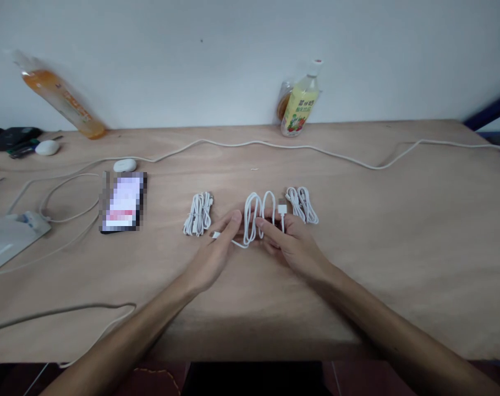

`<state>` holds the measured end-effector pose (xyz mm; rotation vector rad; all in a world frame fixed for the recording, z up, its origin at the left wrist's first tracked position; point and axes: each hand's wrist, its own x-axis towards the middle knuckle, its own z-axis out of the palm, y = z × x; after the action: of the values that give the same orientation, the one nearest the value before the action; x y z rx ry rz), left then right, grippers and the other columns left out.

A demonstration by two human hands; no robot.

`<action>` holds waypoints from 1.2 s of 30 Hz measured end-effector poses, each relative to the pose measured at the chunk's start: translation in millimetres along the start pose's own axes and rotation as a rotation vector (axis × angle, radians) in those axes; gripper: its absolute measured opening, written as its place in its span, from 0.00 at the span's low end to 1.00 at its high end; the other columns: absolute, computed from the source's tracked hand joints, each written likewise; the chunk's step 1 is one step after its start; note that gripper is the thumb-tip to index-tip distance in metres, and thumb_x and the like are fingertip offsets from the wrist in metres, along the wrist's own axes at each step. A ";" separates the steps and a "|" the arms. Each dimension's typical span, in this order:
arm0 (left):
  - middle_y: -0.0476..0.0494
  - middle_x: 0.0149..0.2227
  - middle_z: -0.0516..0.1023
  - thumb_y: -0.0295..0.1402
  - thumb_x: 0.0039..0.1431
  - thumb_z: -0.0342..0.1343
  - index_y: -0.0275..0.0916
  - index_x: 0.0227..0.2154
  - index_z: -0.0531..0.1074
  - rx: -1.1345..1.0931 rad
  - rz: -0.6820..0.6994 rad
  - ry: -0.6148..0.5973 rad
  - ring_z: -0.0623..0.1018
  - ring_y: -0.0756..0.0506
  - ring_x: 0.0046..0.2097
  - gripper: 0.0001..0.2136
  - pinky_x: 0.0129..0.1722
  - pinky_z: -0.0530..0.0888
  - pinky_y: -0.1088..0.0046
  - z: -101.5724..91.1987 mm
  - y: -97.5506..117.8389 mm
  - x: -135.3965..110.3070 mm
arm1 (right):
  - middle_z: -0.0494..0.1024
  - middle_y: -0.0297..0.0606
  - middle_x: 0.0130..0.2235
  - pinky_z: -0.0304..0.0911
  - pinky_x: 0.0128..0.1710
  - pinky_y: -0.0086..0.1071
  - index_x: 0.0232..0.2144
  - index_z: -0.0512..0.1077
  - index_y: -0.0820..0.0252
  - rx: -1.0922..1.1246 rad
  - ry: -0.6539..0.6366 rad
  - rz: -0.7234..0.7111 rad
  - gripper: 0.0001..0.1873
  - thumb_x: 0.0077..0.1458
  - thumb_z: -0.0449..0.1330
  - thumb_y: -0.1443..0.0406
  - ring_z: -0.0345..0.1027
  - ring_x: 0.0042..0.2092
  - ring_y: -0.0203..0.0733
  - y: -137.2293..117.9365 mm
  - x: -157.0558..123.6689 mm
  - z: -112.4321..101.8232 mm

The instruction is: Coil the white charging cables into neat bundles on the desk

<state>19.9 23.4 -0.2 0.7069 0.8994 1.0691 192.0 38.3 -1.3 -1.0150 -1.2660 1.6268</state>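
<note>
A white USB cable [247, 217] stretches between my two hands above the table, coiled into several loose loops. My left hand [214, 253] is closed on its left part, and a small white plug [216, 235] shows by the palm. Thumb and fingers of my right hand [297, 245] pinch the loops at their right side. From behind that hand the white USB plug [282, 209] sticks up. Just beyond my left hand lies a bundle of folded white cables [198, 214]. A second folded white bundle [302, 204] rests past my right hand.
A phone [124, 201] and a small white case [125, 165] lie to the left on the wooden table [398, 247]. One long white cord [256, 143] crosses behind. Against the wall lean a yellow-labelled bottle [301, 107] and an orange drink bottle [64, 102].
</note>
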 end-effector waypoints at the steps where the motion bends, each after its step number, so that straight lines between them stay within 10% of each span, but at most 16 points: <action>1: 0.36 0.48 0.87 0.51 0.64 0.71 0.40 0.48 0.86 0.026 -0.001 -0.026 0.84 0.33 0.55 0.20 0.49 0.81 0.61 0.8 0.6 -0.6 | 0.59 0.22 0.19 0.44 0.21 0.30 0.34 0.77 0.57 0.003 0.016 -0.003 0.19 0.66 0.67 0.48 0.45 0.22 0.32 -0.5 0.3 -0.2; 8: 0.43 0.33 0.79 0.53 0.64 0.68 0.37 0.38 0.84 0.189 0.015 0.015 0.75 0.48 0.29 0.21 0.24 0.69 0.75 1.7 7.3 -2.6 | 0.58 0.23 0.20 0.44 0.22 0.32 0.37 0.81 0.56 -0.082 0.051 -0.054 0.20 0.67 0.65 0.47 0.45 0.22 0.34 -1.5 1.7 -1.3; 20: 0.48 0.29 0.72 0.42 0.73 0.55 0.39 0.43 0.83 0.480 0.129 -0.011 0.68 0.45 0.32 0.15 0.34 0.66 0.69 -4.8 11.4 0.3 | 0.61 0.25 0.21 0.45 0.22 0.31 0.31 0.73 0.56 -0.165 -0.036 0.024 0.22 0.68 0.63 0.46 0.48 0.22 0.33 -2.1 1.0 -6.9; 36: 0.50 0.33 0.73 0.42 0.73 0.62 0.42 0.33 0.71 0.180 0.156 0.085 0.75 0.46 0.36 0.14 0.42 0.75 0.69 -7.2 1.0 1.5 | 0.61 0.25 0.21 0.45 0.23 0.31 0.29 0.73 0.56 -0.155 0.016 0.049 0.23 0.65 0.66 0.45 0.50 0.23 0.33 -5.0 0.0 -6.8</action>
<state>13.5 25.6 -3.1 0.8978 1.0357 1.1725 198.9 41.2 2.5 -1.1589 -1.3838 1.5727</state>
